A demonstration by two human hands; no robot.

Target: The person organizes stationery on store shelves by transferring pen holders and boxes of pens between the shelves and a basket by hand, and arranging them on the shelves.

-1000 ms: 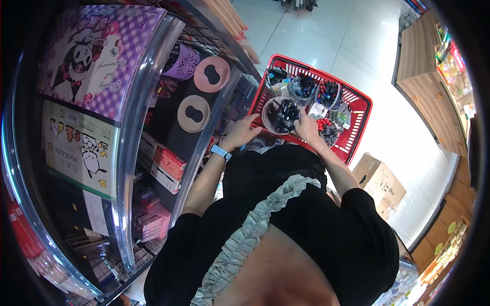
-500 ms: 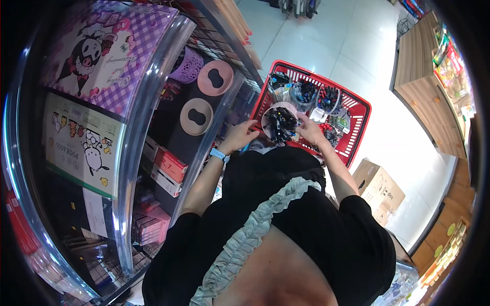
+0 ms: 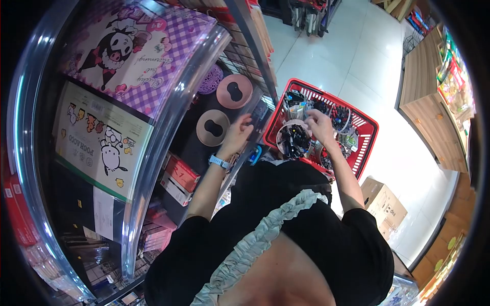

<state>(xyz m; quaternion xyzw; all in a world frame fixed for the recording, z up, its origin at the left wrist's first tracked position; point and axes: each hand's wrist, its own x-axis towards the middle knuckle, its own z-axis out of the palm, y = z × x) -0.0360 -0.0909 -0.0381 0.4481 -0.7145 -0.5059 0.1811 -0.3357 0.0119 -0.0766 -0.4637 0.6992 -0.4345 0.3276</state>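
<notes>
My left hand [image 3: 238, 135], with a light-blue watch on its wrist, hovers by the shelf edge. Its fingers are loosely bent and apart, holding nothing. My right hand [image 3: 321, 128] is over the red shopping basket [image 3: 368, 145], its fingers bent close together beside a clear cup of pens. Whatever is between the fingertips is hidden. Nearest to me in the basket stands a pale round tub [image 3: 295, 142] full of dark pens. Another pen-filled cup [image 3: 340, 118] is on the basket's right side.
Left of me, a shelf holds a beige round item [image 3: 204, 133], a pink round item [image 3: 228, 97], a purple lattice basket [image 3: 210, 81] and red-and-white boxes [image 3: 182, 176]. A cardboard box [image 3: 385, 206] sits on the floor at right, near a wooden cabinet [image 3: 434, 109].
My right hand has left the pale tub's rim and moved farther into the basket. My left hand has lifted away from the tub toward the shelf. The view has shifted slightly.
</notes>
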